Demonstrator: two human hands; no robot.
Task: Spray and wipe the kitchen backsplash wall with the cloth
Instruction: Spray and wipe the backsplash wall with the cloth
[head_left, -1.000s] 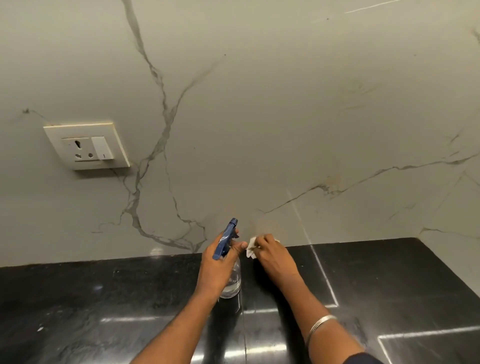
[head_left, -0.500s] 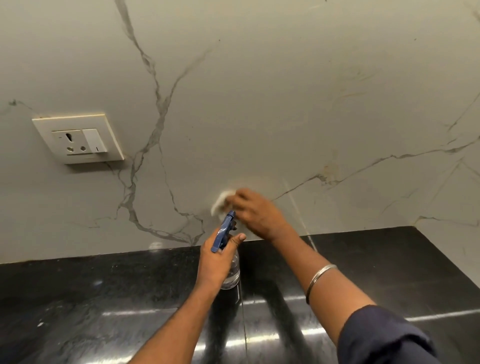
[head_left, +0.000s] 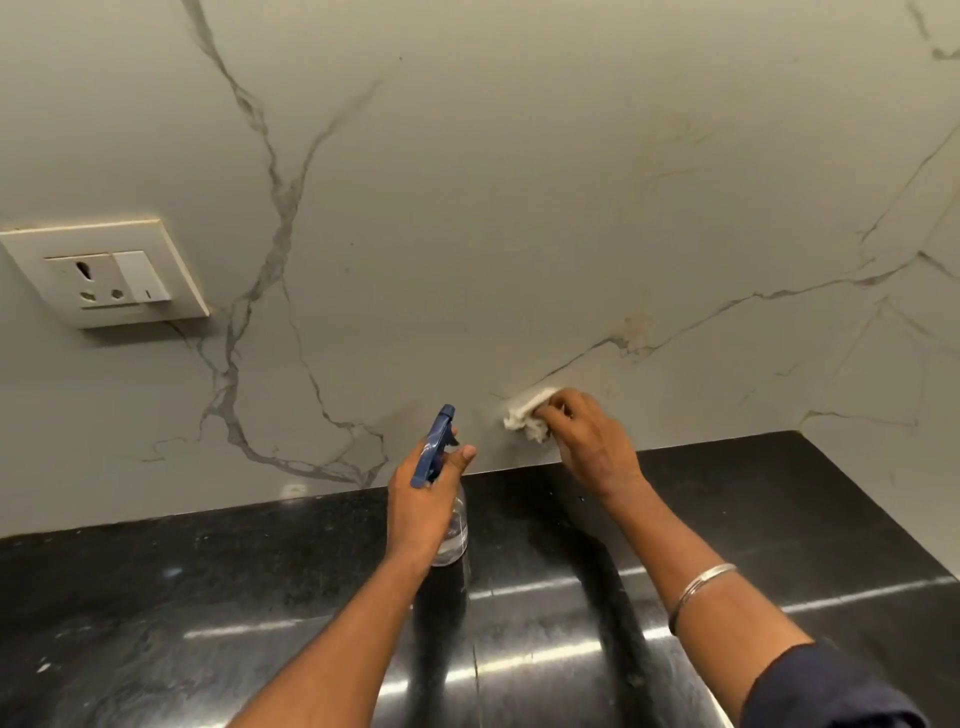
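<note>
The backsplash wall (head_left: 519, 208) is pale marble with grey veins. My right hand (head_left: 592, 447) presses a small crumpled white cloth (head_left: 527, 415) against the wall, just above the counter's back edge. My left hand (head_left: 423, 506) grips a spray bottle (head_left: 435, 447) with a blue trigger head and a clear body. The bottle is upright, its nozzle pointing at the wall, left of the cloth. Its clear lower part shows below my palm, just above the counter.
A shiny black stone counter (head_left: 779, 519) runs below the wall and meets a side wall at the right. A white socket and switch plate (head_left: 104, 273) is mounted on the wall at the left. A metal bangle (head_left: 698, 592) circles my right wrist.
My right hand with the cloth swept from low at the counter edge up and left above the bottle, then right and slightly down to its present spot. The left hand kept the bottle nearly still.
</note>
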